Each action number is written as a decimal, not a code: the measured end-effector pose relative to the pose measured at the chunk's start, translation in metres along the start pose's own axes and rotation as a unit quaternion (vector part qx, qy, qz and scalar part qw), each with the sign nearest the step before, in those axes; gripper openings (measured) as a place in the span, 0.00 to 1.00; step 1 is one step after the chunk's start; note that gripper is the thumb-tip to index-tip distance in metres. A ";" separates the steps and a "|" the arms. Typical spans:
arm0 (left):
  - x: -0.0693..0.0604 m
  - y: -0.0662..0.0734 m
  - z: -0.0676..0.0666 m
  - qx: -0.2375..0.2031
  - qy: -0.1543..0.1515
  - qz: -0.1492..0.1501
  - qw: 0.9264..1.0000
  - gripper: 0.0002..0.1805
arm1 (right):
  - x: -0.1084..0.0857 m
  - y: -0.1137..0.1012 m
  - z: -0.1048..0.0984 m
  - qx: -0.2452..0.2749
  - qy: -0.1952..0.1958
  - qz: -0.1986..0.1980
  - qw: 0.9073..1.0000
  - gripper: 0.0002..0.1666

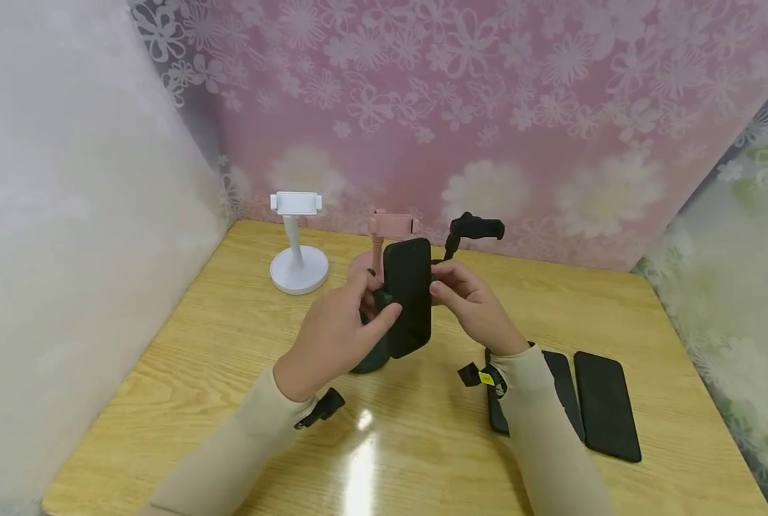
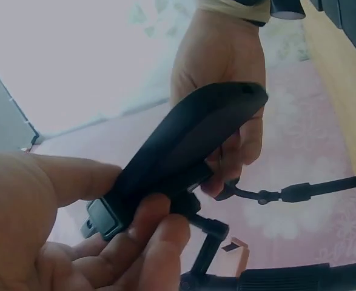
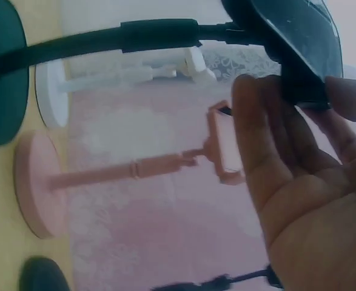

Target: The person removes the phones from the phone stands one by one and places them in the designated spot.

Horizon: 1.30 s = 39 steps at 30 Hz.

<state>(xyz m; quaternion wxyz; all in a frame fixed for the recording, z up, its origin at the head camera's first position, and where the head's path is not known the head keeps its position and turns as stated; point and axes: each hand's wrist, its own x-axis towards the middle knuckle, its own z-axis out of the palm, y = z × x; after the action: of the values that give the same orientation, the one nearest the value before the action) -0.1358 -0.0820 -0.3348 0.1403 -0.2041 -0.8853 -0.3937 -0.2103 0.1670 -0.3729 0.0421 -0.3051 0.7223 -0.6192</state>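
Observation:
A black smartphone (image 1: 408, 297) stands upright, slightly tilted, in the clamp (image 2: 108, 218) of a dark green phone stand. The stand's round base (image 1: 372, 360) rests on the table, and its stem (image 3: 159, 36) shows in the right wrist view. My left hand (image 1: 332, 333) grips the clamp's left end, with the thumb against the phone's edge and fingers curled beneath. On the other side my right hand (image 1: 474, 308) pinches the clamp's right end between thumb and fingers. Part of the clamp is hidden behind the phone in the head view.
Behind stand a white phone stand (image 1: 299, 271), a pink phone stand (image 1: 393, 225) and a black phone stand (image 1: 477, 228). Dark phones (image 1: 608, 405) lie on the wooden table (image 1: 229, 373) at right, partly under my right forearm. A pink floral curtain (image 1: 423, 122) hangs behind.

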 end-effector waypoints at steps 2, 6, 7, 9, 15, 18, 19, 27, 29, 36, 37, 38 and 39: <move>0.002 0.001 -0.004 0.002 -0.008 0.003 1.000 0.17 | -0.002 -0.007 -0.001 -0.027 -0.002 -0.001 1.000 0.14; 0.004 0.002 -0.011 0.002 -0.040 0.011 0.999 0.18 | -0.008 -0.017 -0.002 -0.064 -0.004 0.003 0.998 0.12; 0.005 0.002 -0.012 0.002 -0.050 0.014 0.999 0.17 | -0.010 -0.019 -0.002 -0.073 -0.003 0.004 0.997 0.11; 0.006 0.002 -0.015 -0.004 -0.071 0.020 0.997 0.17 | -0.015 -0.022 -0.003 -0.087 0.003 0.009 0.996 0.09; 0.009 -0.006 -0.023 0.004 -0.114 0.050 0.992 0.19 | -0.020 -0.032 0.006 -0.125 0.015 0.002 0.992 0.19; 0.009 -0.010 -0.026 0.009 -0.128 0.063 0.990 0.19 | -0.023 -0.036 0.012 -0.138 0.016 -0.018 0.990 0.25; 0.009 -0.011 -0.027 0.009 -0.132 0.066 0.989 0.19 | -0.024 -0.037 0.014 -0.141 0.019 -0.024 0.989 0.25; 0.010 -0.011 -0.028 -0.012 -0.143 0.064 0.988 0.14 | -0.026 -0.044 0.015 -0.166 0.042 -0.047 0.984 0.23; 0.009 -0.009 -0.025 -0.013 -0.146 0.064 0.987 0.14 | -0.025 -0.043 0.014 -0.181 0.049 -0.041 0.981 0.24; 0.011 -0.009 -0.019 -0.004 -0.139 0.049 0.989 0.13 | -0.024 -0.045 0.016 -0.231 0.065 -0.041 0.970 0.21; 0.012 -0.009 -0.019 -0.008 -0.138 0.044 0.989 0.13 | -0.024 -0.046 0.016 -0.238 0.067 -0.040 0.968 0.21; 0.013 -0.010 -0.019 -0.011 -0.137 0.041 0.990 0.12 | -0.025 -0.046 0.017 -0.245 0.070 -0.037 0.966 0.20; 0.014 -0.010 -0.019 -0.016 -0.137 0.041 0.990 0.11 | -0.025 -0.047 0.018 -0.250 0.072 -0.034 0.965 0.19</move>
<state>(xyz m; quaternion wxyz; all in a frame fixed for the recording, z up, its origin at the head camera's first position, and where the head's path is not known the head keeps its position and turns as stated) -0.1511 -0.0990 -0.3238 0.0307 -0.2942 -0.8807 -0.3700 -0.1641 0.1614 -0.3419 -0.1089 -0.2851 0.8444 -0.4403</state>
